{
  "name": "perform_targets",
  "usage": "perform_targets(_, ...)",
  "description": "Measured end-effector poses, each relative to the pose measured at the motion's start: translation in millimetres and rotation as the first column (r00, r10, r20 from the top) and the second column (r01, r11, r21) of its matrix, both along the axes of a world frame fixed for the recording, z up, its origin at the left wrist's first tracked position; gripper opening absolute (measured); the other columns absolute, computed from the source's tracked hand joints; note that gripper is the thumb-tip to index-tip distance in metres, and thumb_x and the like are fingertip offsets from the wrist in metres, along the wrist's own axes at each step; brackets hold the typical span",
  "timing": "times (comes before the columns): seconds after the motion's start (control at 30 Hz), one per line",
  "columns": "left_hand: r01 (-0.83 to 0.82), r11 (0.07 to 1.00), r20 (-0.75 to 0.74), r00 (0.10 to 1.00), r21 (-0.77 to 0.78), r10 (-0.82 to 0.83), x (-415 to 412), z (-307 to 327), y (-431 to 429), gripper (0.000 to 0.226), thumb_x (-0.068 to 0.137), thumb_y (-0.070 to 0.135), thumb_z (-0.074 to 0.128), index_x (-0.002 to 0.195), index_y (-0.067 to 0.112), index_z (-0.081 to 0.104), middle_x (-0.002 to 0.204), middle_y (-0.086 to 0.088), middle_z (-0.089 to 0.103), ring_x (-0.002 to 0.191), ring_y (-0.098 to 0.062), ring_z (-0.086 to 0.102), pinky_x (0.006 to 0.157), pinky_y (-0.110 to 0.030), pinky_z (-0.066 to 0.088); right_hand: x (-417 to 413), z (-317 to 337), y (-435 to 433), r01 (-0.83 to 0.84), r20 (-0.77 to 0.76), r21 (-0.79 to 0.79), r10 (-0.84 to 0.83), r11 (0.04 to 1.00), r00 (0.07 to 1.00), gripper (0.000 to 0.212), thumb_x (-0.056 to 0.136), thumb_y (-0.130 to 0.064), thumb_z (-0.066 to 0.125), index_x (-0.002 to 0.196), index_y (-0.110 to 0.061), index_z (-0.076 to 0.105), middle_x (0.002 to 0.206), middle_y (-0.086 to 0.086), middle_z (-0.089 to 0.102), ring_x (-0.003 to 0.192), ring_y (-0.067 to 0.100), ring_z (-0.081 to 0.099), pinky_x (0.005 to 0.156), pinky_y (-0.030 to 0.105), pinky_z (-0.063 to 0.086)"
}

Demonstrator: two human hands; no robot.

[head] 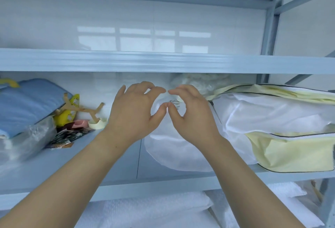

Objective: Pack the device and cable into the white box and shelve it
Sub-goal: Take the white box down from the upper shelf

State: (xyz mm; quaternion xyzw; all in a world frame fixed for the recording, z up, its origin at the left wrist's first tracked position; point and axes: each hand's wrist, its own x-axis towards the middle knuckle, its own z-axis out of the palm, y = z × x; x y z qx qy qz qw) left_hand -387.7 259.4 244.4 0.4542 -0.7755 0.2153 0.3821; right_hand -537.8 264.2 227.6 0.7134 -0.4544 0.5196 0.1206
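My left hand point(135, 111) and my right hand point(190, 113) are raised side by side in front of the middle shelf point(116, 166). Their thumbs and forefingers almost meet, the fingers are curved, and nothing is held in either. No white box, device or cable can be made out. Behind the hands a white fabric bag point(174, 153) lies on the shelf, with a small dark squiggle point(174, 102) showing between my fingers.
A blue padded item point(27, 104), a clear plastic bag point(27, 144), a yellow toy point(67, 115) and wooden pieces point(87, 108) crowd the shelf's left. A pale yellow zipped storage bag point(290, 137) fills the right. A shelf beam point(163, 62) runs above; white bubble wrap point(154, 211) lies below.
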Motion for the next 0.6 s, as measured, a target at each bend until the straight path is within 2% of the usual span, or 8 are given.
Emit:
perform_targets(0.13,-0.005,1.0,0.014,1.0,-0.028,0.006,50,10,-21,0.043,0.087,0.048,0.04,0.121,0.028,0.056,0.121,0.002,0.057,0.097,-0.026,0.059,0.097,-0.049,0.037,45,10,-20,0.005,0.007,-0.032,-0.005,0.999,1.0,0.027,0.087,-0.022,0.058,0.114,-0.016,0.061,0.118,-0.001,0.054,0.104,0.012,0.054,0.082,0.01,0.032)
perform_targets(0.27,0.013,0.997,0.03,0.999,-0.074,-0.01,108,24,-47,0.04,0.086,0.044,0.05,0.122,0.027,0.055,0.122,0.001,0.056,0.106,-0.025,0.056,0.101,-0.051,0.035,101,22,-42,0.027,0.001,-0.059,-0.027,0.998,1.0,0.029,0.088,-0.023,0.057,0.115,-0.015,0.06,0.119,0.0,0.054,0.106,0.012,0.054,0.083,0.014,0.036)
perform_targets(0.6,0.024,0.993,0.087,0.996,-0.113,-0.014,248,64,-104,0.043,0.084,0.048,0.044,0.122,0.029,0.054,0.121,0.003,0.056,0.109,-0.023,0.054,0.101,-0.051,0.035,245,58,-95,0.062,0.062,-0.119,-0.055,0.991,0.997,0.029,0.088,-0.022,0.056,0.116,-0.016,0.059,0.121,0.0,0.054,0.11,0.013,0.052,0.087,0.013,0.034)
